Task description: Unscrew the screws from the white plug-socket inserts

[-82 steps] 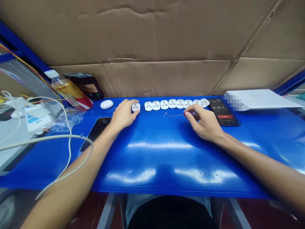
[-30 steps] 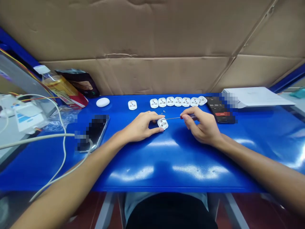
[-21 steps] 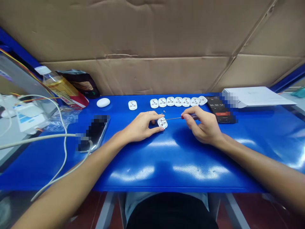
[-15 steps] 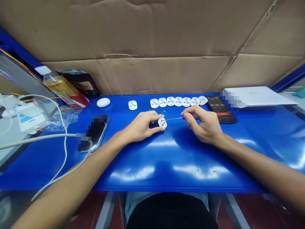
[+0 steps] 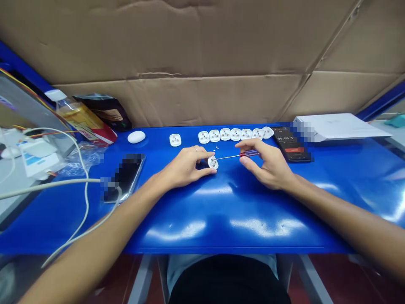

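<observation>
**Head view.** The left hand (image 5: 186, 166) is closed on a white plastic plug body (image 5: 213, 162), gripping it from the left between thumb and fingers, just above the blue desk (image 5: 221, 211). The plug body stands tilted, its long axis running near to far, its face with metal contacts turned up and toward the right. The right hand (image 5: 268, 164) grasps a screwdriver (image 5: 249, 154) with a red-and-blue handle between thumb and fingertips. The screwdriver's long axis lies nearly level and left to right, its thin steel shaft pointing left, the tip reaching the face of the plug body.

Far on the desk, a row of seven similar white plug bodies (image 5: 236, 135) runs left to right, with one more plug body (image 5: 175, 139) lying apart to their left. Tiny metal screws (image 5: 217, 148) lie between the row and the left hand. Right of the row are a phone showing a timer (image 5: 289, 145) and a white folder (image 5: 338, 126). To the left are a white oval case (image 5: 136, 137), a pixelated phone (image 5: 125, 177), a plastic bottle (image 5: 80, 118), a dark pouch (image 5: 107, 107) and a pale cable (image 5: 47, 181). A cardboard sheet (image 5: 190, 42) lines the far side.
</observation>
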`<state>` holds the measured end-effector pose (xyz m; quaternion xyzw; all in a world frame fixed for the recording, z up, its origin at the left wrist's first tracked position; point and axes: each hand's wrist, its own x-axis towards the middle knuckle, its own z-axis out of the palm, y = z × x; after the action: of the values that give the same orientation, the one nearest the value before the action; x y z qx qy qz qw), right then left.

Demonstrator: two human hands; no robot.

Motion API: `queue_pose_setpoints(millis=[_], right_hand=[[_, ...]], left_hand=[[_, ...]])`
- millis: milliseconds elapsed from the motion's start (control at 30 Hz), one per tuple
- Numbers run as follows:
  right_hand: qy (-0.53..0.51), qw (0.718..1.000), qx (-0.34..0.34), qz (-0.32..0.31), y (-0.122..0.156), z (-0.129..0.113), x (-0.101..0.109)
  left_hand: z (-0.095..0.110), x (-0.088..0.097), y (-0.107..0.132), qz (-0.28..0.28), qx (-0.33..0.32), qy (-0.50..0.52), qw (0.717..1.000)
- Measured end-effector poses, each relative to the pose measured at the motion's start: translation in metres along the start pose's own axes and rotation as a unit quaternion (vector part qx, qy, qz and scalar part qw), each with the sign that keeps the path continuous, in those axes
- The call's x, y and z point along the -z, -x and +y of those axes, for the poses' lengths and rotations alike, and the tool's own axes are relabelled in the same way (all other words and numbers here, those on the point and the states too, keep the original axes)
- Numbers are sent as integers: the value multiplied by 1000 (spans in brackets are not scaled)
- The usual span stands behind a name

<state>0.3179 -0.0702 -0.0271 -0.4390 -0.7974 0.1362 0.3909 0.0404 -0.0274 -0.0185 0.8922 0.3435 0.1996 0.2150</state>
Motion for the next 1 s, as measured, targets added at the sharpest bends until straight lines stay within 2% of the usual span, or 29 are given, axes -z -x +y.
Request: queue_pose_setpoints(millis=[100, 200, 300, 500, 700, 867, 1000], right_hand=[[17, 999, -23, 21, 2, -1, -2], [3, 999, -10, 37, 2, -1, -4], [-22, 999, 10, 37, 1, 0, -4], [-34, 998, -42, 44, 0, 2, -6], [-50, 998, -5, 37, 1, 2, -5], [-50, 996, -58, 36, 0, 1, -5], [-50, 997, -33, 43, 0, 1, -6]], left_hand=[[1, 2, 0, -3, -3, -1, 1000], [2, 2, 0, -3, -7, -5, 1000], [2, 2, 0, -4, -11, -10, 1000], [0, 3, 1, 3, -17, -15, 1000], [2, 5, 1, -3, -7, -24, 1000], [2, 4, 1, -1, -10, -23, 1000], [2, 4, 2, 1, -11, -26, 1000]])
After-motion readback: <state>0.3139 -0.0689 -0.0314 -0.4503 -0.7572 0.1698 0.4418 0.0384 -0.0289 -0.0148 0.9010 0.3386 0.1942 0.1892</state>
